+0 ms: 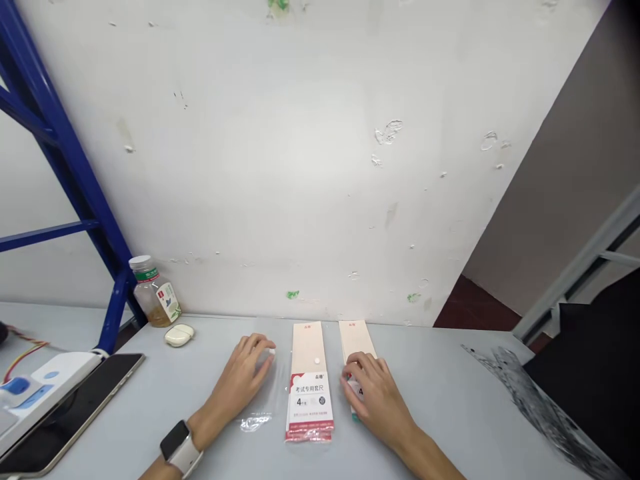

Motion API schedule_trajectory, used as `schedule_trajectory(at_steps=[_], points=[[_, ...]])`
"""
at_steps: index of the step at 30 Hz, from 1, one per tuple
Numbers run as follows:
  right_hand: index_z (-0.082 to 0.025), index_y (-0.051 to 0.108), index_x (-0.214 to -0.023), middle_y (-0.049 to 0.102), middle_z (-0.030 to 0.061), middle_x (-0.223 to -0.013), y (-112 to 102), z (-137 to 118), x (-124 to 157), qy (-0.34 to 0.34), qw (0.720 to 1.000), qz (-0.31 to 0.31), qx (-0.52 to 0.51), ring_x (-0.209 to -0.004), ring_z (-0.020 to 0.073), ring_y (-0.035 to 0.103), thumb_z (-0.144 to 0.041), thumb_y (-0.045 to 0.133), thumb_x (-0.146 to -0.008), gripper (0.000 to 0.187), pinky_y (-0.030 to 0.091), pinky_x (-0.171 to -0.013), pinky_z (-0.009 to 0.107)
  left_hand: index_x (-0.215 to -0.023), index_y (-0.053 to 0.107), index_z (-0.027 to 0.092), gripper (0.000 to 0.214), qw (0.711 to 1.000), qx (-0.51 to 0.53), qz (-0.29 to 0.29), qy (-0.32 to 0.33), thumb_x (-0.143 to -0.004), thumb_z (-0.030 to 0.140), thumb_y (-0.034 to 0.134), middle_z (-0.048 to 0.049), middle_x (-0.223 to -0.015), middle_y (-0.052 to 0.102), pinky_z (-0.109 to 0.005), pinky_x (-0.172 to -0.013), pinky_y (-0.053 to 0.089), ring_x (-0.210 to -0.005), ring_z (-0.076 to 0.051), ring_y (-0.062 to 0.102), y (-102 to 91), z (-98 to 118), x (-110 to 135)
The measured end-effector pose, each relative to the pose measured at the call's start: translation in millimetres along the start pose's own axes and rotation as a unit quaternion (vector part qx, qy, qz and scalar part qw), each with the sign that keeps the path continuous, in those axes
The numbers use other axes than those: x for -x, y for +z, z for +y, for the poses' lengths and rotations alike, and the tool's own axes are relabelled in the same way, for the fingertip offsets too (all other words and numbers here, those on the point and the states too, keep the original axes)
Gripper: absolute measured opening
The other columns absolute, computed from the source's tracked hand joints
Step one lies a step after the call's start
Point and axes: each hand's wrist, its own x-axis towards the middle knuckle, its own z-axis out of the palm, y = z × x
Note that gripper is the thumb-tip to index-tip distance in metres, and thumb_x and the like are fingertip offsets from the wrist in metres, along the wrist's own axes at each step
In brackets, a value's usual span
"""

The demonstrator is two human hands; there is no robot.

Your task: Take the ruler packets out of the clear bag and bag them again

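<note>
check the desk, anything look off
The second packet of exam rulers sits skewed under the right hand, unlike the squarely laid first packet. A loose clear plastic wrapper lies crumpled by the left hand.

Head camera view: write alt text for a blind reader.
The left hand rests on clear plastic film beside a packet of exam rulers; the right hand covers a second packet on a grey table. A glass jar and white case sit by a scuffed wall.
</note>
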Motion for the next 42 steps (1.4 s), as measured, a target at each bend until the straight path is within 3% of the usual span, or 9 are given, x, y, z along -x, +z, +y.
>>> schedule_trajectory(at_steps=[3, 6, 14, 18, 25, 30, 34, 38, 42], points=[[-0.025, 0.06, -0.102, 0.063, 0.0062, -0.108, 4.6, -4.7, 1.3, -0.021, 1.0, -0.012, 0.003, -0.09, 0.0218, 0.057, -0.023, 0.048, -0.093, 0.015, 0.04, -0.078, 0.037, -0.112, 0.061, 0.029, 0.022, 0.994, 0.01, -0.082, 0.074, -0.094, 0.031, 0.049, -0.0047, -0.117, 0.06, -0.04, -0.09, 0.044, -0.107, -0.026, 0.052, 0.7, 20.9, 4.1], [-0.026, 0.061, -0.107, 0.063, 0.006, -0.113, 8.0, -6.0, 2.9, -0.019, 1.0, -0.017, 0.007, -0.092, 0.0224, 0.058, -0.024, 0.052, -0.092, 0.018, 0.042, -0.08, 0.038, -0.116, 0.06, 0.029, 0.024, 0.986, 0.003, -0.127, 0.105, -0.094, 0.033, 0.051, -0.0047, -0.12, 0.059, -0.04, -0.092, 0.043, -0.109, -0.026, 0.051, 3.2, 32.4, 7.4], [-0.031, 0.062, -0.115, 0.063, 0.0033, -0.117, 2.3, -20.6, 1.8, 0.042, 0.99, -0.089, -0.096, -0.105, 0.0233, 0.057, -0.032, 0.053, -0.093, 0.024, 0.042, -0.094, 0.041, -0.116, 0.06, 0.029, 0.024, 0.985, 0.006, -0.147, 0.096, -0.094, 0.036, 0.051, -0.0045, -0.118, 0.06, -0.042, -0.097, 0.04, -0.11, -0.026, 0.052, 6.1, 30.0, 8.2], [-0.03, 0.058, -0.12, 0.062, 0.0045, -0.118, -0.9, -27.2, 0.5, 0.07, 0.978, -0.087, -0.176, -0.11, 0.0248, 0.055, -0.035, 0.055, -0.091, 0.03, 0.041, -0.098, 0.041, -0.12, 0.058, 0.03, 0.028, 0.986, 0.003, -0.139, 0.087, -0.094, 0.039, 0.052, -0.0044, -0.121, 0.06, -0.044, -0.1, 0.038, -0.112, -0.027, 0.052, 9.9, 26.8, 8.3], [-0.026, 0.061, -0.087, 0.061, 0.0002, -0.092, -1.9, -30.5, -2.9, 0.162, 0.941, -0.104, -0.277, -0.085, 0.0197, 0.055, -0.029, 0.061, -0.081, 0.007, 0.044, -0.079, 0.032, -0.122, 0.056, 0.028, 0.034, 0.988, 0.019, -0.134, 0.069, -0.092, 0.042, 0.056, -0.0055, -0.123, 0.06, -0.044, -0.099, 0.039, -0.114, -0.028, 0.051, 10.4, 25.5, 9.6], [-0.024, 0.059, -0.08, 0.056, -0.0016, -0.083, -5.5, -30.7, -3.0, 0.183, 0.928, -0.11, -0.304, -0.078, 0.0176, 0.05, -0.022, 0.062, -0.074, 0.006, 0.041, -0.073, 0.029, -0.12, 0.056, 0.028, 0.032, 0.984, 0.144, -0.105, 0.011, -0.092, 0.042, 0.054, -0.0068, -0.122, 0.06, -0.043, -0.096, 0.042, -0.113, -0.027, 0.052, 7.9, 30.9, 7.2], [-0.024, 0.061, -0.076, 0.058, -0.0015, -0.08, -7.8, -30.4, -2.5, 0.175, 0.925, -0.122, -0.315, -0.077, 0.0181, 0.05, -0.026, 0.061, -0.078, 0.003, 0.039, -0.073, 0.029, -0.103, 0.056, 0.024, 0.021, 0.934, 0.331, -0.093, -0.095, -0.091, 0.041, 0.052, -0.0043, -0.094, 0.067, -0.037, -0.084, 0.047, -0.091, -0.023, 0.061, 11.6, 34.5, 3.3], [-0.023, 0.064, -0.081, 0.059, -0.0001, -0.079, -7.9, -29.9, -2.8, 0.174, 0.917, -0.101, -0.343, -0.075, 0.0178, 0.05, -0.036, 0.051, -0.089, 0.02, 0.04, -0.073, 0.03, -0.098, 0.053, 0.023, 0.024, 0.866, 0.464, -0.127, -0.133, -0.086, 0.042, 0.061, 0.0016, -0.072, 0.063, -0.031, -0.072, 0.045, -0.075, -0.019, 0.061, 15.9, 37.2, 3.8], [-0.021, 0.062, -0.074, 0.058, -0.0004, -0.073, -8.7, -29.1, -3.4, 0.184, 0.908, -0.077, -0.369, -0.07, 0.0168, 0.049, -0.041, 0.05, -0.09, 0.028, 0.038, -0.067, 0.028, -0.096, 0.055, 0.022, 0.027, 0.857, 0.478, -0.138, -0.136, -0.082, 0.043, 0.066, 0.0035, -0.07, 0.059, -0.027, -0.063, 0.04, -0.067, -0.015, 0.054, 16.4, 40.0, 5.2]])
